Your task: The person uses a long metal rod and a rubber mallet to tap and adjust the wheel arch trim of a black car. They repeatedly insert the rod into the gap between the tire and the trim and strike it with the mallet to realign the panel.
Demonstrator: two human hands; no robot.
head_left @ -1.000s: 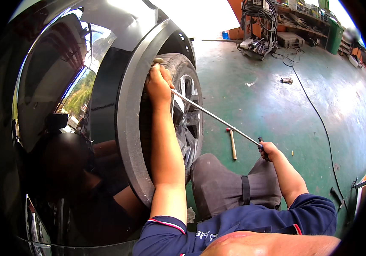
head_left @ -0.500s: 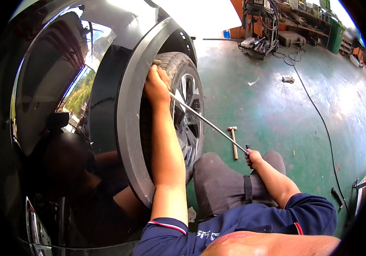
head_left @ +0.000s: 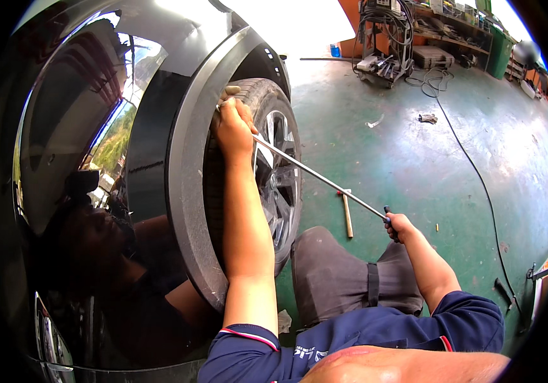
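A long, slim metal rod [head_left: 325,182] with a dark crosswise handle [head_left: 389,214] runs slantwise from the wheel arch to my right side. My right hand [head_left: 400,228] is closed round the handle, above my right thigh. My left hand [head_left: 233,131] grips the rod's far part, over the tyre [head_left: 253,91] and inside the dark wheel arch trim [head_left: 183,166] of a black car. A short bit of metal shows beyond my left fingers; where the tip rests cannot be made out. Behind the rod is the spoked alloy wheel [head_left: 278,175].
A hammer [head_left: 348,214] with a wooden handle lies on the green floor, just beyond the rod. A black cable [head_left: 472,166] crosses the floor at right. Far back stand a tool cart [head_left: 385,64] and a grey case [head_left: 433,56]. The glossy black car panel [head_left: 149,127] closes off my left.
My right hand and the rod's handle have swung to the right and slightly away from me. My left hand stays at the wheel arch. The view has shifted slightly.
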